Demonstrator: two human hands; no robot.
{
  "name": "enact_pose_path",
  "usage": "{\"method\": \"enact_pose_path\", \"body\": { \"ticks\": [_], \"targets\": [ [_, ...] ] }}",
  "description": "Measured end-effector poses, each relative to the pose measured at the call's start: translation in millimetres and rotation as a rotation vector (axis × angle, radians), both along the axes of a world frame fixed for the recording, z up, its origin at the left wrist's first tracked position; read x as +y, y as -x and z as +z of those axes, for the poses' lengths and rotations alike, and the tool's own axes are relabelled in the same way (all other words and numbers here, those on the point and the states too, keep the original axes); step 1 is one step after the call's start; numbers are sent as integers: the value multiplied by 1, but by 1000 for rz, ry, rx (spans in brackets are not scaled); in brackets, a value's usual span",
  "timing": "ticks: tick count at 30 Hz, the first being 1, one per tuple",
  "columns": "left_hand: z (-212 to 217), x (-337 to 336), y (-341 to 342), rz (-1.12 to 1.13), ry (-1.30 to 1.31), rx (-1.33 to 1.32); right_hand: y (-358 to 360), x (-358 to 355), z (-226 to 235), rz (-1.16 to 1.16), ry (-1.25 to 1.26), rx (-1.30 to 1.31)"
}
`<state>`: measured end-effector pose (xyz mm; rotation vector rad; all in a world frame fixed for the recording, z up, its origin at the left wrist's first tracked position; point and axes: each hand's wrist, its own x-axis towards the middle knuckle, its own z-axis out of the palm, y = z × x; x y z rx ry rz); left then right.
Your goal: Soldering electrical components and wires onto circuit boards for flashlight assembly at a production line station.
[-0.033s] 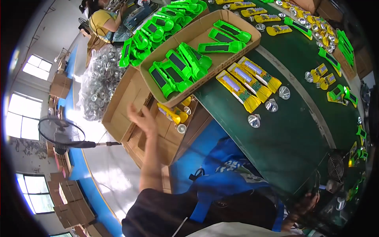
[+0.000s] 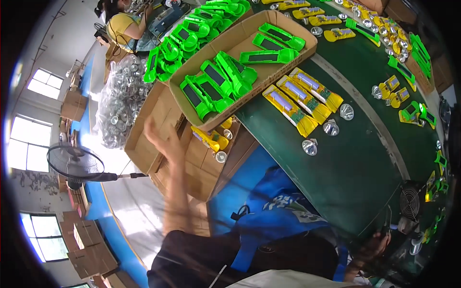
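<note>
The person's left hand (image 2: 161, 137) is raised with its fingers spread and nothing in its grasp; it is blurred. It hangs over a flat brown cardboard carton (image 2: 146, 139) and just beside the near corner of a shallow cardboard tray (image 2: 293, 53) that rests partly on the green table (image 2: 355, 158). The tray holds several bright green flashlight bodies (image 2: 216, 84), each with a dark panel on its top, lying side by side at a slant.

Below the tray's near edge, close to the left hand, a yellow flashlight body (image 2: 209, 139) lies on stacked brown boxes with a small silver reflector cup (image 2: 221, 156) just beside it.

The person's right hand (image 2: 372, 247) is low at the table's near edge, dark and partly hidden; whether it is open or closed cannot be told.

On the table, to the right of the tray, three yellow flashlight bodies (image 2: 302, 98) lie in a row, and three silver reflector cups (image 2: 330, 127) sit near them on the green surface. Farther along the table, more yellow and green parts are scattered.

Beyond the tray, a heap of green flashlight bodies (image 2: 187, 36) piles up, and a clear plastic bag of silver reflector cups (image 2: 120, 101) sits to its left. A co-worker in a yellow top (image 2: 120, 24) sits at the far end. A standing fan (image 2: 74, 163) is on the left, by bright windows (image 2: 29, 144).
</note>
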<state>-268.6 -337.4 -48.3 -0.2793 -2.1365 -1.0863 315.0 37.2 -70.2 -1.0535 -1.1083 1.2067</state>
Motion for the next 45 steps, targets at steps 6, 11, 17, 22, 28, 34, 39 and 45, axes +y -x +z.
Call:
{"method": "enact_pose_path", "body": {
  "ticks": [6,11,17,22,28,34,39,45],
  "targets": [
    [125,115,86,-748,1305,280,35,22,-6,89,-138,-32],
    [107,184,134,-1072,1654,69,71,3,24,104,-45,114],
    [118,189,128,-1017,1671,156,29,-12,19,79,-63,73],
    [97,168,120,-981,1352,183,50,-5,24,62,-67,152],
    [101,145,127,-858,1205,158,58,-19,42,-2,-130,115],
    [156,145,119,-653,1017,297,45,-22,44,-100,-131,145],
    [188,253,-50,-1075,831,359,38,-21,52,-97,-166,189],
    [111,412,-191,-1730,1204,140,13,-19,54,-139,-158,198]
  ]
}}
